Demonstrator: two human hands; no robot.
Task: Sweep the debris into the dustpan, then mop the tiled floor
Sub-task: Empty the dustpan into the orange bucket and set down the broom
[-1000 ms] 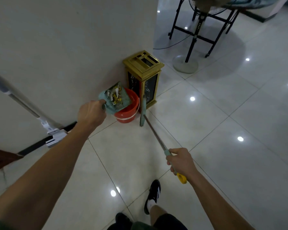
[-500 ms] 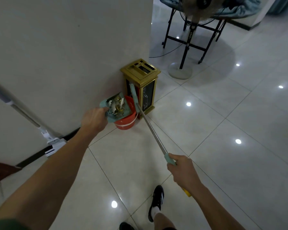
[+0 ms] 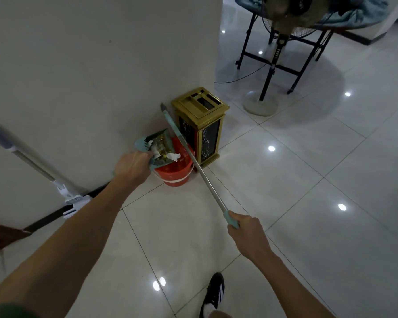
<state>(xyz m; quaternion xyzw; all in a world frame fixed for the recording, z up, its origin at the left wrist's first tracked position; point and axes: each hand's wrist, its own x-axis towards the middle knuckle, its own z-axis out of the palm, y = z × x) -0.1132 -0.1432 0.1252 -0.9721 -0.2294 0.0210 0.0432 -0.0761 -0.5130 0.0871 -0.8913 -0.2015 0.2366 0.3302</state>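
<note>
My left hand grips the tilted teal plastic dustpan of debris directly over the red plastic bucket, while my right hand clamps the long metal broom handle, which slants up-left across the bucket's right rim.
</note>
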